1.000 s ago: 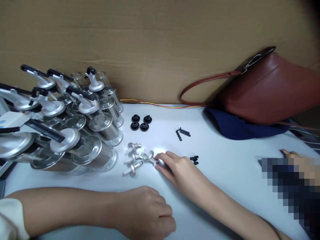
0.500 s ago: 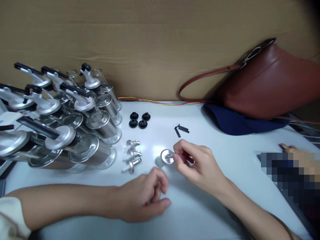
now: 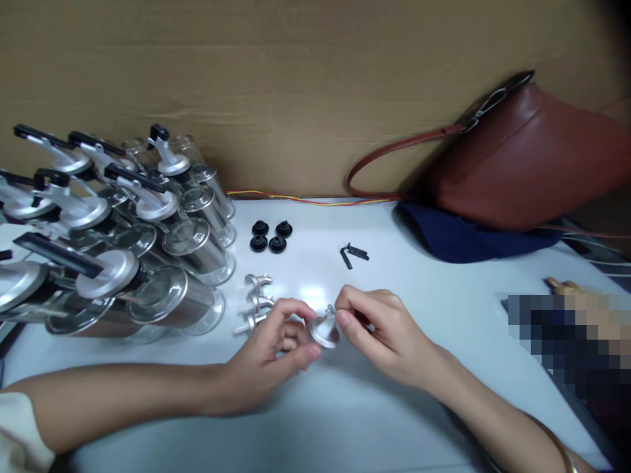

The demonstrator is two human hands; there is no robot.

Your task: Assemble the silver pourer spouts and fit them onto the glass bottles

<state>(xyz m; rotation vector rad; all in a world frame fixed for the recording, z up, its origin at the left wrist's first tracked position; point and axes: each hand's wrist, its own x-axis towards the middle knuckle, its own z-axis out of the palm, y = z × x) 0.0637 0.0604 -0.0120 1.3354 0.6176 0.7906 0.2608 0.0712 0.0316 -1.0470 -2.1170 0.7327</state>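
Observation:
A silver metal pourer spout [image 3: 324, 333] with a round disc is held just above the table between my two hands. My right hand [image 3: 382, 332] pinches its narrow spout end between thumb and forefinger. At the disc's left rim, the thumb and forefinger of my left hand [image 3: 276, 348] close around the edge. Several more silver pourer spouts [image 3: 256, 302] lie in a column left of my hands, the lowest partly covered by my left hand. Beyond them sit several black rubber stoppers [image 3: 269, 236]. A few small black levers [image 3: 353, 254] lie past my right hand.
Glass and metal oil bottles [image 3: 167, 295], several topped with pourers, crowd the left side. A brown leather bag [image 3: 493, 157] rests on a dark blue cap [image 3: 444, 240] at the back right. Wires [image 3: 296, 199] run along the cardboard wall [image 3: 276, 98]. A blurred patch [image 3: 566, 348] covers the right edge.
My left hand has risen from the table and taken the disc's rim. My right hand has tilted the pourer spout, bringing it slightly nearer. The view has shifted a little.

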